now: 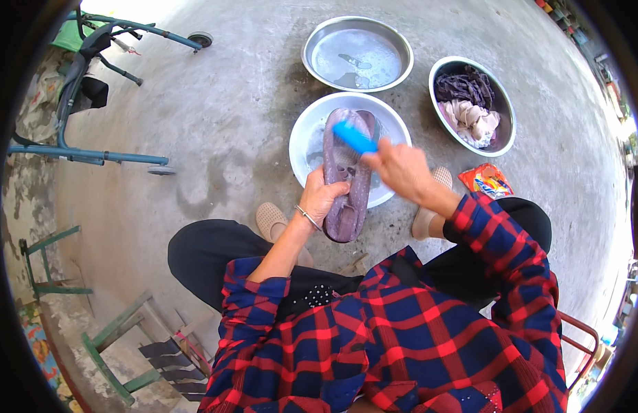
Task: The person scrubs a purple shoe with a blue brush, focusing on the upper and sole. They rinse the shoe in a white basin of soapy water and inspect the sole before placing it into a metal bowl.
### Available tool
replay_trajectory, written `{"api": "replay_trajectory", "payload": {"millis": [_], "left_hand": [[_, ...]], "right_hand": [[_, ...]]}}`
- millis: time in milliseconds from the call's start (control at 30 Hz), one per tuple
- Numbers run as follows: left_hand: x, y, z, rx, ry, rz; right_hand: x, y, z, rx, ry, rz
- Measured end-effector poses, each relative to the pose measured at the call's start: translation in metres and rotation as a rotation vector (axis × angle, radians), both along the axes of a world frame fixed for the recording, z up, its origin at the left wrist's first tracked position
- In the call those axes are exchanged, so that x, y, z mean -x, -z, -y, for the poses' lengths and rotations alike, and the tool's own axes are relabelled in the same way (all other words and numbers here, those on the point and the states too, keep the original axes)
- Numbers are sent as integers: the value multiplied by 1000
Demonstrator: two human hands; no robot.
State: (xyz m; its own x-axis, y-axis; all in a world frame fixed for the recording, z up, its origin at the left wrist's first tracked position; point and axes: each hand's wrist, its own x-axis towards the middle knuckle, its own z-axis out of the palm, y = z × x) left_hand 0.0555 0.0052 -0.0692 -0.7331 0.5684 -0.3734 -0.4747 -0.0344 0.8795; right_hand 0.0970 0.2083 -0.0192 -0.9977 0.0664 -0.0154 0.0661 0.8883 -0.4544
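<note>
Over a white basin [297, 146], my left hand [319, 198] grips a purple-brown sandal [359, 199] by its side, thumb across it. The sandal looks wet, with its heel end toward me. My right hand [403, 172] is closed round a blue brush [355, 137] and presses it to the far part of the sandal. Motion blurs the brush, and its bristles are hidden. Part of another purple-brown shape shows beside the sandal's far end; whether it is a second sandal I cannot tell.
Beyond the white basin stands a metal basin [306, 58] with cloudy water. A metal bowl [439, 131] at right holds dark and pale cloths. An orange packet [485, 180] lies by my right foot. A wheeled blue frame [92, 155] and green-framed chairs [116, 368] are at left.
</note>
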Motion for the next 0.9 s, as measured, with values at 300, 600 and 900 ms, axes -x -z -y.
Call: {"api": "replay_trajectory", "payload": {"millis": [300, 600, 900], "left_hand": [[3, -11, -1, -46, 10, 75], [-2, -11, -4, -31, 61, 7], [-3, -16, 1, -59, 41, 12]], "right_hand": [[-19, -25, 11, -30, -223, -103], [1, -13, -3, -123, -36, -16], [13, -7, -21, -207, 77, -57]]}}
